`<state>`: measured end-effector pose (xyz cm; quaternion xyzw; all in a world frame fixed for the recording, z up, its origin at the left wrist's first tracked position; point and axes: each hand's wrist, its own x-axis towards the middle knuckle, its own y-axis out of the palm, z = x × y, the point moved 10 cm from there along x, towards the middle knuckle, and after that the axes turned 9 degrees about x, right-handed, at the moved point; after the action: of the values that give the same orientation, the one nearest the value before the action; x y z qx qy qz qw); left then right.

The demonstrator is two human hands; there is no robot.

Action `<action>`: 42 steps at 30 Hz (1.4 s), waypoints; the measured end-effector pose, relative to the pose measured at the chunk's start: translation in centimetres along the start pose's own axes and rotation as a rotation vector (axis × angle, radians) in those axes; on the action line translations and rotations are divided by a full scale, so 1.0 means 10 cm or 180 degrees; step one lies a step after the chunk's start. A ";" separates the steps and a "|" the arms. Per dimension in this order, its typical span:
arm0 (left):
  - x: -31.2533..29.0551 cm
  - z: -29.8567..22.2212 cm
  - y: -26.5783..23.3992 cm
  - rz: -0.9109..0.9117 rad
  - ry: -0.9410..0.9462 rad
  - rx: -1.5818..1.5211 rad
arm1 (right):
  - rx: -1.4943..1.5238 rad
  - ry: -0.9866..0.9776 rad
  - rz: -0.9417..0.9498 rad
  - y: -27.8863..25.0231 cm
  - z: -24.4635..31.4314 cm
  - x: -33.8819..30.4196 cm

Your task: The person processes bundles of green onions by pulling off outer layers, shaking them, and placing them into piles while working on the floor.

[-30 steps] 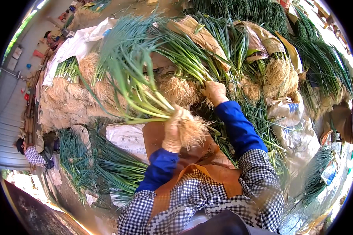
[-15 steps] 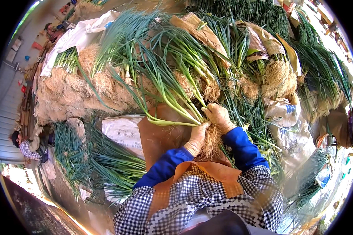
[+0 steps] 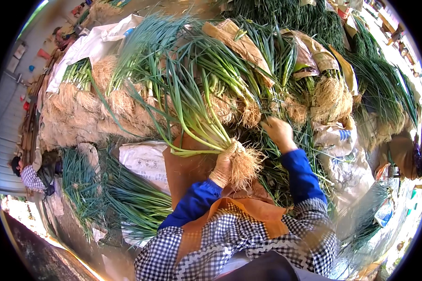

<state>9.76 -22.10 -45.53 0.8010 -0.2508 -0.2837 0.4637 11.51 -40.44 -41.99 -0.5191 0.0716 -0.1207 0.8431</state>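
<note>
My left hand point(image 3: 223, 164) is wrapped round a bunch of green onions point(image 3: 215, 133) just above the roots. Their pale stalks and long leaves fan away toward the far left, and the shaggy tan roots point(image 3: 246, 166) stick out to the right of my fist. Over to the right, apart from the bunch, my right hand point(image 3: 278, 134) is reached out with its fingers bent and close together near the roots of the heaped green onions. Whatever those fingers may hold is hidden. A brown apron point(image 3: 185, 166) lies under the bunch.
Beyond my hands runs a long heap of green onions with tan roots point(image 3: 122, 105), partly under sacks and paper point(image 3: 241, 44). More green onions point(image 3: 138, 199) lie left on white sacking point(image 3: 143, 161). Loose leaves and plastic sacking point(image 3: 347, 173) lie right. Another person point(image 3: 33, 178) is far left.
My right hand has let go of the bunch and moved right and away from me. The left hand keeps hold, shifted slightly left, and the roots now spread to the right.
</note>
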 end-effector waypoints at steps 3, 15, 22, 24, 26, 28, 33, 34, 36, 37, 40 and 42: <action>0.13 0.04 -0.51 -0.0662 0.0077 0.1025 | -0.0332 0.0263 0.0253 0.18 0.49 0.90; -0.01 0.41 -0.34 -0.0927 -0.0558 0.1718 | 0.1871 0.0219 0.0601 0.35 0.25 -0.13; 0.25 0.53 -0.86 -0.1247 -0.0056 0.1057 | 0.0447 -0.0889 -0.1350 0.00 0.65 -0.62; 0.23 0.57 -0.93 -0.1242 -0.0061 0.1034 | 0.0854 -0.0794 -0.1409 -0.01 0.45 -1.04; 0.16 0.43 -0.85 -0.1345 -0.0032 0.1243 | 0.1654 0.0309 -0.1308 -0.07 -0.30 -1.38; 0.14 0.34 -0.70 -0.1294 0.0118 0.1518 | 0.0757 0.1651 -0.0014 0.10 -1.20 -1.49; 0.10 0.27 -0.67 -0.1262 0.0281 0.1779 | 0.0214 0.0783 0.0312 -0.03 -0.19 -0.55; 0.12 0.31 -0.58 -0.1156 0.0176 0.1668 | 0.0848 0.0536 -0.0112 -0.05 -0.06 -0.31; 0.20 0.34 -0.74 -0.1002 0.0092 0.1697 | 0.3661 0.0646 0.0718 0.40 0.21 0.17; 0.23 0.40 -0.88 -0.0896 -0.0037 0.1699 | 0.4171 0.0599 0.1003 0.54 0.34 0.32; 0.19 0.60 -0.80 -0.0630 -0.0630 0.0703 | 0.5221 0.0721 0.0814 0.71 0.54 0.52; 0.13 0.59 -0.66 -0.0608 -0.0761 0.0463 | 0.5384 0.0906 0.0636 1.01 0.34 0.60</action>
<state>7.52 -23.59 -54.08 0.8132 -0.2467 -0.4009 0.3423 19.42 -34.88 -49.46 0.3118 0.1079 -0.1226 0.9360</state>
